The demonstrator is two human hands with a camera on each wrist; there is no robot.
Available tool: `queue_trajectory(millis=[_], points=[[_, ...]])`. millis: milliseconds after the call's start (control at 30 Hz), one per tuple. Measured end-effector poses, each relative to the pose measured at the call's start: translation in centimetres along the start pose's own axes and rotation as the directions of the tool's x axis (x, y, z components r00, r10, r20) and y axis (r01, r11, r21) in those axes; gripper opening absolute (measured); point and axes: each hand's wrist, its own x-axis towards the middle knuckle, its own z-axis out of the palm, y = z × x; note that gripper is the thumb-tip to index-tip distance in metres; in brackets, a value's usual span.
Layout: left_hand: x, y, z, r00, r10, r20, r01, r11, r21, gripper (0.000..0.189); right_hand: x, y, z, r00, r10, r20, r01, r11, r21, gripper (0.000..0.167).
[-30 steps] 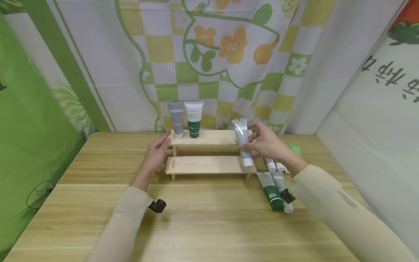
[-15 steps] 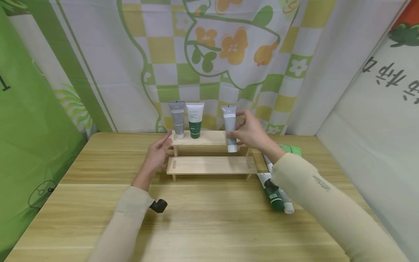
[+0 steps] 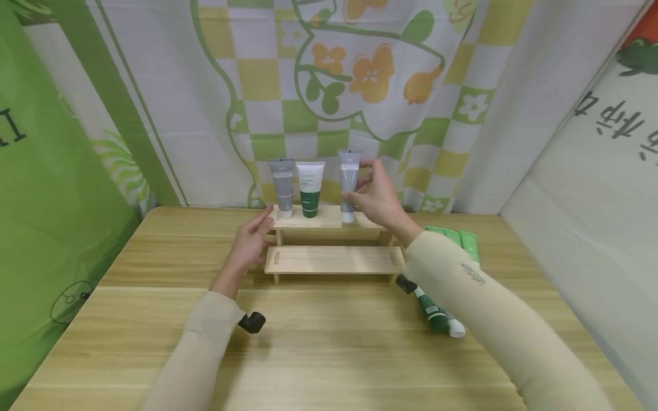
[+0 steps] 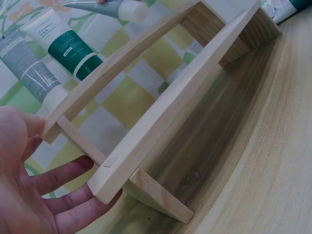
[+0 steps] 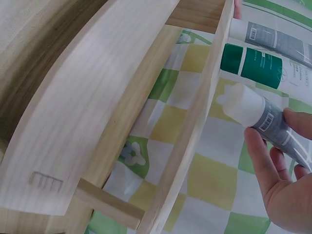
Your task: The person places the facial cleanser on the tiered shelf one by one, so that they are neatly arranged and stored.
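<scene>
A two-step wooden shelf (image 3: 334,260) stands on the table. At its left end my left hand (image 3: 248,242) rests with fingers spread; in the left wrist view the thumb touches the upper board and other fingers lie against the lower one. My right hand (image 3: 379,200) pinches a grey squeeze tube (image 3: 348,177) between thumb and fingers, white cap down, at the upper board. The right wrist view shows its cap (image 5: 243,106) tilted near the board's edge; contact is unclear. Left of it, a grey tube (image 3: 284,185) and a white-and-green tube (image 3: 311,188) stand upright on their caps.
Right of the shelf, several light-green tubes (image 3: 452,235) lie on the wooden table (image 3: 319,342), partly hidden by my right sleeve. A dark-green tube (image 3: 433,313) and a white-capped tube (image 3: 456,328) lie nearer. A patterned curtain (image 3: 257,74) hangs behind.
My right hand has carried the grey tube leftward and back, from in front of the shelf's right end to the upper board, turning it more upright. My left hand stays at the shelf.
</scene>
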Motion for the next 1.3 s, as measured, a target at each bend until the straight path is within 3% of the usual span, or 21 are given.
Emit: queue_trajectory(millis=[200, 467, 1300], points=[[0.1, 0.0, 0.2, 1.000, -0.001, 0.001, 0.001, 1.000, -0.004, 0.049, 0.3, 0.2, 1.1, 0.998, -0.053, -0.041, 0.054, 0.998, 0.028, 0.071], [0.3, -0.1, 0.3, 1.000, 0.006, -0.014, -0.007, 1.000, -0.029, 0.049, 0.4, 1.0, 2.3, 0.988, -0.122, -0.095, 0.121, 0.993, -0.012, 0.069], [0.0, -0.1, 0.1, 1.000, 0.016, -0.010, -0.016, 1.000, -0.013, 0.052, 0.2, 2.7, 4.2, 0.961, -0.203, -0.187, 0.204, 0.979, -0.015, 0.065]])
